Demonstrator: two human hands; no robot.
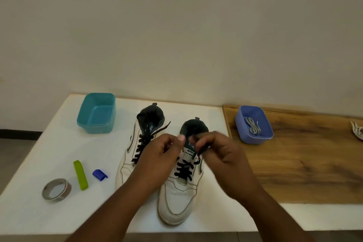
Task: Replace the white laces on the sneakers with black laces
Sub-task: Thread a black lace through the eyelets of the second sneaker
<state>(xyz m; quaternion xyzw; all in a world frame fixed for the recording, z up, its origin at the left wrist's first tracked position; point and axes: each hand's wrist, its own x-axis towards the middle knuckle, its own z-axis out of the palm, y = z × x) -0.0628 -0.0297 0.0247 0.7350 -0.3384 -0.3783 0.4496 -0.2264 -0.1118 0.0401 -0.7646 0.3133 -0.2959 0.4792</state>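
Observation:
Two white sneakers stand side by side on the white table, toes toward me. The left sneaker (pixel 129 163) carries a black lace (pixel 141 147) with a loose end sticking out at its top right. The right sneaker (pixel 178 192) has a black lace (pixel 183 171) crossed through its lower eyelets. My left hand (pixel 167 149) and my right hand (pixel 218 149) hover over the right sneaker's tongue, fingers curled, each pinching an end of that black lace. The lace ends are mostly hidden by my fingers.
An empty teal tub (pixel 96 113) stands at the back left. A blue tub (pixel 253 124) with a white lace (pixel 253 126) sits on the wooden board (pixel 304 163). Another white lace (pixel 357 131) lies at the right edge. A tape roll (pixel 56 189), green clip (pixel 80 175) and blue clip (pixel 99 175) lie front left.

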